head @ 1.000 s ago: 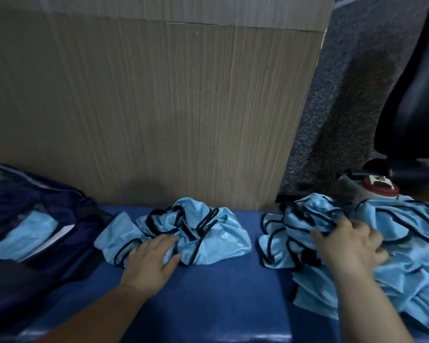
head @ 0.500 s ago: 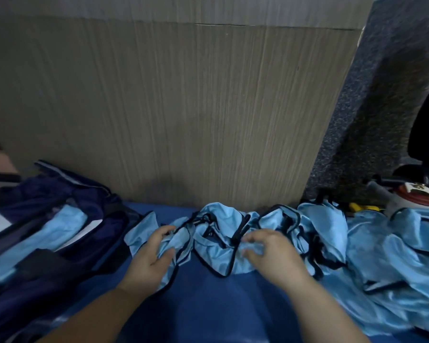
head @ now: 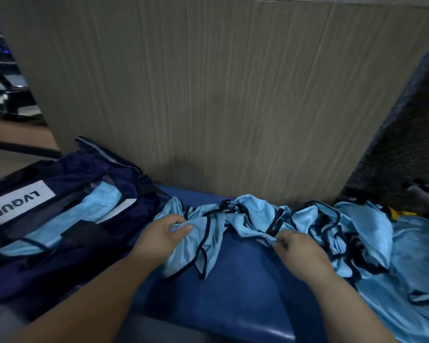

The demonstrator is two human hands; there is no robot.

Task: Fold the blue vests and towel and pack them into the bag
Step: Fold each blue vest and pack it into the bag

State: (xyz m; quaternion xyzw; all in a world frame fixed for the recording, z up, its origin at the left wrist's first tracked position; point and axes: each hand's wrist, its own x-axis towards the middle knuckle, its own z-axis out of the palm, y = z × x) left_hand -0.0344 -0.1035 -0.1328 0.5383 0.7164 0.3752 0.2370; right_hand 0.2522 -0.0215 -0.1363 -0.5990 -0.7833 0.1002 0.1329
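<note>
A wood-grain panel (head: 221,95) stands upright behind the work area. Below it lies the blue tabletop (head: 233,300). At the left, an open navy bag (head: 84,174) rests on the tabletop and contains light-blue fabric (head: 97,206). At the right, a pile of blue vests (head: 411,256) with black trim lies loose on the tabletop. One crumpled vest (head: 208,233) lies at the centre, between the bag and the pile, with its near edge draped toward the viewer. The left hand (head: 161,233) grasps the left end of this vest between thumb and fingers. The right hand (head: 297,248) pinches its right end with curled fingers. A white label (head: 18,204) on the bag reads "LVQUE". A small yellow item (head: 396,212) shows behind the pile; its type cannot be determined.
</note>
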